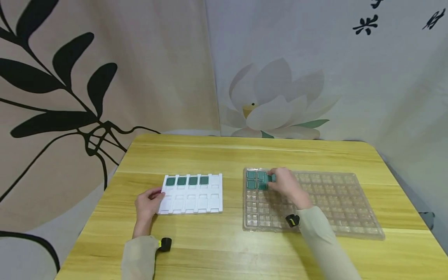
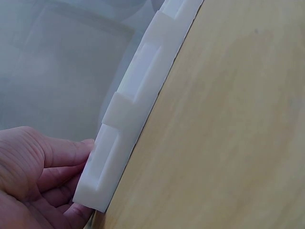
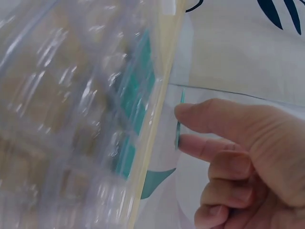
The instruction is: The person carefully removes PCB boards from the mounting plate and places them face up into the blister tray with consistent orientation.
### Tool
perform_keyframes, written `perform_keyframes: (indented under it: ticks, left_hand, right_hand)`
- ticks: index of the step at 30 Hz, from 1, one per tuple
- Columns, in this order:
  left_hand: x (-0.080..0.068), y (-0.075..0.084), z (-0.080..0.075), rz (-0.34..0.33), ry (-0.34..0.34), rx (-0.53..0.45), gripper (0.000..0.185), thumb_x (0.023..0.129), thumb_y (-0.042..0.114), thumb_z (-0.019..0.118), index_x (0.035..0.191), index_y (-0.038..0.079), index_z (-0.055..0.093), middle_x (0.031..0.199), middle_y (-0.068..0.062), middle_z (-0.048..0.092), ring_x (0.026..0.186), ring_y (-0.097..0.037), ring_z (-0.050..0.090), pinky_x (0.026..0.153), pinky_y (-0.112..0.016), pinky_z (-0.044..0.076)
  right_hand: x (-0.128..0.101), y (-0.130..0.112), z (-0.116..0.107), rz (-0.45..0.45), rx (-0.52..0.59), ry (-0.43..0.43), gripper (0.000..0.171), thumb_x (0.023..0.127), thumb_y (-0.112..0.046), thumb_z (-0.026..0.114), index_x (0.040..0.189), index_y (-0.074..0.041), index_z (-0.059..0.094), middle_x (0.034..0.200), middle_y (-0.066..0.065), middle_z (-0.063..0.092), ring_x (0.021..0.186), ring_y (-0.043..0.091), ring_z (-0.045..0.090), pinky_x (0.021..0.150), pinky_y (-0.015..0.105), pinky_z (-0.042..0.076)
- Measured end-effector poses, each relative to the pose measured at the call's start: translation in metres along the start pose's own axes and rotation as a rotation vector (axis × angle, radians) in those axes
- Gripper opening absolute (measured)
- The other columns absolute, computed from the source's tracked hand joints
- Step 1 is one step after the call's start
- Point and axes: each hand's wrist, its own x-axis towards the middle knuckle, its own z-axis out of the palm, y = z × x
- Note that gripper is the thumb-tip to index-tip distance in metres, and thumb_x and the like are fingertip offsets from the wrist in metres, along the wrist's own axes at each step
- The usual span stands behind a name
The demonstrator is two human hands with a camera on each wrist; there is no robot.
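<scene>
A white plastic tray (image 1: pixel 189 204) with several dark green square chips (image 1: pixel 181 181) along its back row lies on the left. My left hand (image 1: pixel 148 204) pinches its left edge, thumb on top; the tray's side wall (image 2: pixel 131 86) fills the middle of the left wrist view. Over the back left part of a clear plastic tray (image 1: pixel 332 202), my right hand (image 1: pixel 287 184) holds a thin green square chip (image 3: pixel 178 126) between thumb and fingertip. That chip is edge-on in the right wrist view, apart from the clear tray. More green chips (image 1: pixel 251 184) sit in the clear tray's back left pockets.
Both trays lie on a wooden table (image 1: pixel 217 249), with a strip of table between them. Behind the table's back edge hangs a curtain (image 1: pixel 168 70) printed with leaves and a flower. Black wrist cameras (image 1: pixel 292 220) sit at both sleeves.
</scene>
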Motion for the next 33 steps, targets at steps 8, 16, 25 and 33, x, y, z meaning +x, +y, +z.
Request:
perform_keyframes:
  ticks: [8, 16, 25, 33]
  left_hand:
    - [0.000, 0.000, 0.000, 0.011, -0.001, -0.007, 0.026, 0.087, 0.005, 0.062, 0.110, -0.008, 0.064, 0.102, -0.027, 0.063, 0.088, -0.031, 0.058, 0.053, -0.009, 0.035]
    - [0.000, -0.001, 0.002, 0.058, 0.048, -0.005, 0.023, 0.083, 0.003, 0.065, 0.102, -0.009, 0.067, 0.095, -0.026, 0.065, 0.079, -0.026, 0.059, 0.053, -0.011, 0.037]
    - [0.000, -0.002, 0.001, 0.054, 0.028, -0.009, 0.025, 0.085, 0.005, 0.063, 0.106, -0.008, 0.066, 0.099, -0.027, 0.064, 0.086, -0.031, 0.060, 0.053, -0.009, 0.035]
    - [0.000, -0.001, 0.001, 0.039, 0.023, -0.010, 0.025, 0.085, 0.005, 0.063, 0.107, -0.008, 0.066, 0.099, -0.027, 0.064, 0.086, -0.031, 0.060, 0.052, -0.009, 0.035]
  right_hand:
    - [-0.005, 0.012, 0.001, -0.027, -0.112, 0.013, 0.021, 0.074, -0.006, 0.075, 0.091, 0.005, 0.068, 0.090, 0.018, 0.068, 0.068, 0.022, 0.058, 0.066, 0.039, 0.050]
    - [-0.006, 0.017, 0.005, -0.017, -0.117, -0.016, 0.022, 0.076, -0.003, 0.074, 0.094, 0.008, 0.068, 0.096, 0.020, 0.068, 0.073, 0.021, 0.060, 0.068, 0.038, 0.051]
    - [-0.004, 0.020, 0.008, -0.016, -0.123, -0.028, 0.022, 0.076, -0.002, 0.074, 0.094, 0.009, 0.068, 0.097, 0.021, 0.067, 0.085, 0.030, 0.064, 0.072, 0.040, 0.052]
    - [-0.005, 0.020, 0.008, -0.006, -0.121, -0.040, 0.021, 0.076, -0.002, 0.074, 0.094, 0.007, 0.068, 0.099, 0.021, 0.067, 0.089, 0.034, 0.063, 0.075, 0.043, 0.051]
